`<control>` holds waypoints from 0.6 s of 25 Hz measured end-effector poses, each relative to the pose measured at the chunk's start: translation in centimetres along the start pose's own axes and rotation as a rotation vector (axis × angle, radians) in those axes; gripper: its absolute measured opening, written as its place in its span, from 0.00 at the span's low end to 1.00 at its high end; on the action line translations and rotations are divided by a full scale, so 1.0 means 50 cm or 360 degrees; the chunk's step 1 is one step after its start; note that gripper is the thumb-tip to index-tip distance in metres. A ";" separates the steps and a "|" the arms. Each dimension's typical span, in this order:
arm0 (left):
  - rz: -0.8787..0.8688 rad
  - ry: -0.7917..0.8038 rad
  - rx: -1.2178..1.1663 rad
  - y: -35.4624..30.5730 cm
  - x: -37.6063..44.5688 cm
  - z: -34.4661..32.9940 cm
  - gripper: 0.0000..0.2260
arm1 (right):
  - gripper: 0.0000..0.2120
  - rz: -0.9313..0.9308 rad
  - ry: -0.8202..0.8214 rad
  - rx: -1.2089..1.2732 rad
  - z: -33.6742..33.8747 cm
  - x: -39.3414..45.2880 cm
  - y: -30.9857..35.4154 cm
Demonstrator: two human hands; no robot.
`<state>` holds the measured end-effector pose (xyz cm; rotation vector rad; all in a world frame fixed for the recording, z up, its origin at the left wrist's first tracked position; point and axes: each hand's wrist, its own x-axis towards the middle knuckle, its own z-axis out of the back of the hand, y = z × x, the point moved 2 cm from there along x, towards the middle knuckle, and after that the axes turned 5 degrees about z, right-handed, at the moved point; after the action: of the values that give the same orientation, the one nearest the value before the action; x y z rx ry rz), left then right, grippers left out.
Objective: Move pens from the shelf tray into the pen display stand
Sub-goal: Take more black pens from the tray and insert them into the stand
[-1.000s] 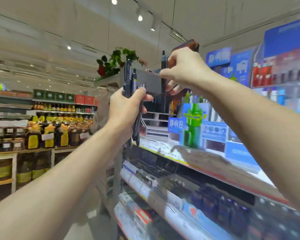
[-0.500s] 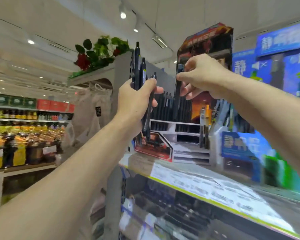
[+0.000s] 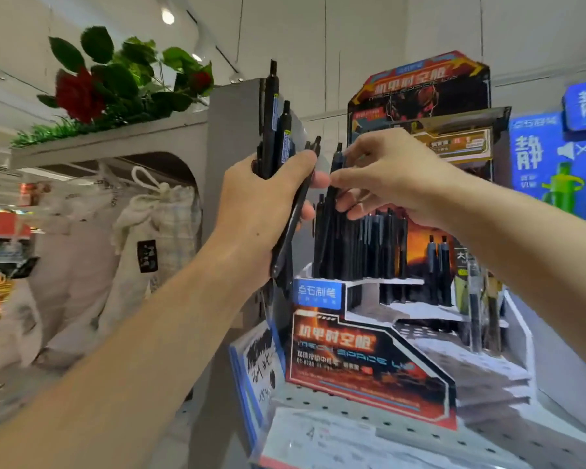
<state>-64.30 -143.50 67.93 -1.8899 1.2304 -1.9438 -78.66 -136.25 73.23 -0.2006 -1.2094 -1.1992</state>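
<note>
Feeding one pen into the back row of the stand.

The left hand (image 3: 268, 211) is closed round a bundle of black pens (image 3: 273, 130), just left of the pen stand (image 3: 369, 353). The right hand (image 3: 386, 174) pinches a single pen (image 3: 334, 177) over the far row. It should probably go in upright, into a free gap. The gaps and the shelf tray cannot be seen; the far-right pens are blurred.

Two hands (image 3: 268, 204), one display stand (image 3: 369, 360), two red roses (image 3: 78, 96), many black pens (image 3: 359, 248).
</note>
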 end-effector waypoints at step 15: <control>-0.0037 0.0083 -0.0037 0.021 0.004 -0.001 0.07 | 0.12 0.0109 0.0037 -0.0151 -0.009 -0.001 -0.005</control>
<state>-64.81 -144.28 67.40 -1.8844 1.2557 -2.0112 -78.60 -136.61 72.89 -0.2956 -1.1178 -1.1969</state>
